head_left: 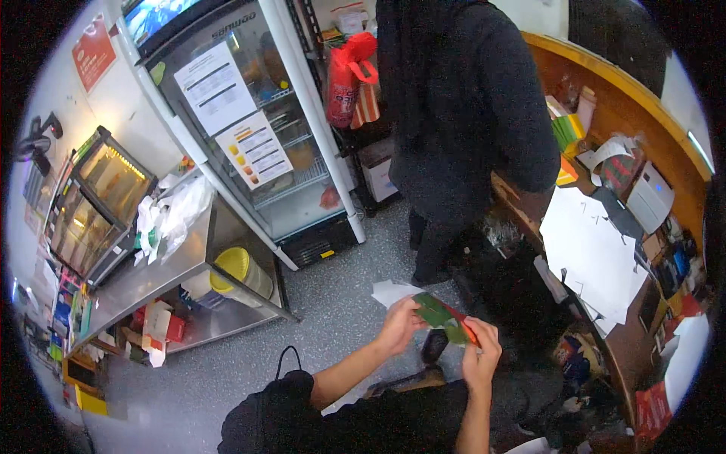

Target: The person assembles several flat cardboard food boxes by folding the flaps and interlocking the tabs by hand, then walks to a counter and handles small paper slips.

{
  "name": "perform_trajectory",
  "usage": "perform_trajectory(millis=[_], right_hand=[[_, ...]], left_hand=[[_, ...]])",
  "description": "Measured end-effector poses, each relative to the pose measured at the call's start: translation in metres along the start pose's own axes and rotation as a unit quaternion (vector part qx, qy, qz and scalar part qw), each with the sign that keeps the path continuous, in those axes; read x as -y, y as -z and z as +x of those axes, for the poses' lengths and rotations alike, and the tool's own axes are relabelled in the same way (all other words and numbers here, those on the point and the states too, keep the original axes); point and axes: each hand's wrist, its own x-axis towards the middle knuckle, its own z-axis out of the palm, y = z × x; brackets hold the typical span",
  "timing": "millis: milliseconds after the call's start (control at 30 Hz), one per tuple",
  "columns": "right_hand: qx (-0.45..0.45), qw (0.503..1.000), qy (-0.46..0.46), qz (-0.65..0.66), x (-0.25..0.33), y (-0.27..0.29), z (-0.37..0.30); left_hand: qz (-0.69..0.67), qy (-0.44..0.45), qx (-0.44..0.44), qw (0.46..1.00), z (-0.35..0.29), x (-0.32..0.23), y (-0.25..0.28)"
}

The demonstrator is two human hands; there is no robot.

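Note:
My left hand (pixel 401 325) pinches a flat dark-green piece (pixel 435 312) by its left edge, held up in front of me over the floor. A white sheet with jagged edges (pixel 392 292) shows just beyond these fingers; whether they hold it too, I cannot tell. At the green piece's other end, my right hand (pixel 482 352) has its fingers closed round a slim red-orange object (pixel 470 330). This object lies against the green piece, and its exact kind is too small to make out.
A person in dark clothes (pixel 465 106) stands right ahead. To the right, a brown desk holds large white sheets (pixel 590 253) and clutter. A glass-door fridge (pixel 302 163) stands ahead left, beside a steel bench (pixel 151 280) with a yellow-lidded bucket (pixel 233 271) below and a lit display cabinet (pixel 98 204) on top.

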Motion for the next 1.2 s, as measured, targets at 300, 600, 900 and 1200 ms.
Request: perform_trajectory(millis=[300,600,900,1200], right_hand=[[-0.046,0.990,-0.130,-0.025,0.001,0.000,-0.014],[0.048,0.997,-0.048,-0.041,-0.010,0.003,-0.017],[0.108,0.988,-0.061,-0.094,-0.008,-0.003,-0.020],[0.086,0.992,-0.084,-0.047,0.007,0.001,-0.019]], left_hand=[[0.109,-0.020,0.091,0.990,0.010,0.009,-0.012],[0.077,0.007,0.080,0.994,0.001,0.017,-0.031],[0.134,0.004,0.087,0.987,-0.001,0.023,-0.022],[0.215,0.040,0.166,0.962,-0.004,0.056,-0.006]])
